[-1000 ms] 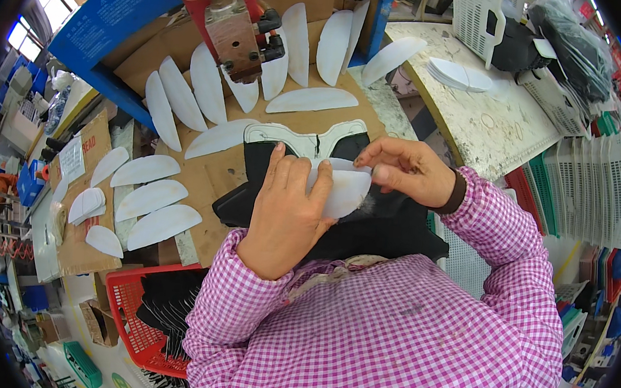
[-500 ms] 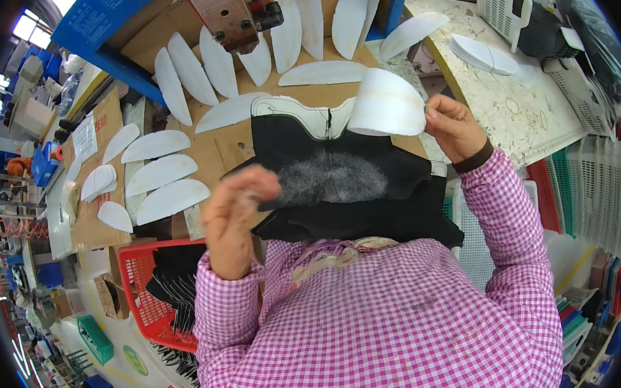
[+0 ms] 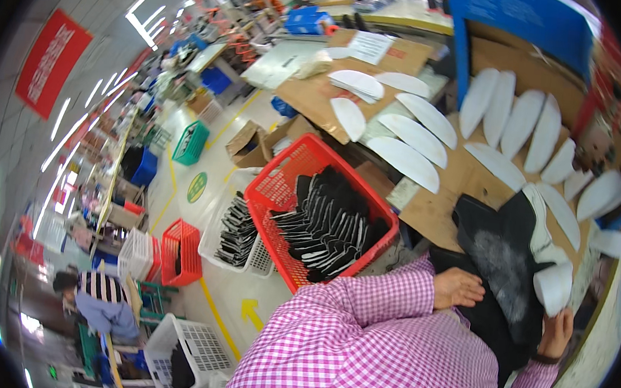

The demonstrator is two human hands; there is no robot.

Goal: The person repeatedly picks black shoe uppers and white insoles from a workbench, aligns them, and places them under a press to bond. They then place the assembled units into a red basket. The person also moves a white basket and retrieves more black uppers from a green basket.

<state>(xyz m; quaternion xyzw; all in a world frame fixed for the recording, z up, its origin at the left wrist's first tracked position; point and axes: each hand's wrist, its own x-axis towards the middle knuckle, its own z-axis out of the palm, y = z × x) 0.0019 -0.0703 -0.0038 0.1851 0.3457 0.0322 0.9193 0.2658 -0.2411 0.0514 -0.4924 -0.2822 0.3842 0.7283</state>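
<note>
Right hand (image 3: 555, 331) pinches a white curved piece (image 3: 553, 286) upright at the black upper's (image 3: 500, 238) right edge, while the nearer left hand (image 3: 458, 288) rests flat, fingers loose, empty, on its lower-left side.

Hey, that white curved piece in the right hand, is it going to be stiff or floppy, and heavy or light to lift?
The white piece is probably bendy rather than rigid: it curls in the right hand. It is likely light, since fingertips alone hold it up. Similar white pieces lie flat on the cardboard, so it should neither roll nor tip.
</note>
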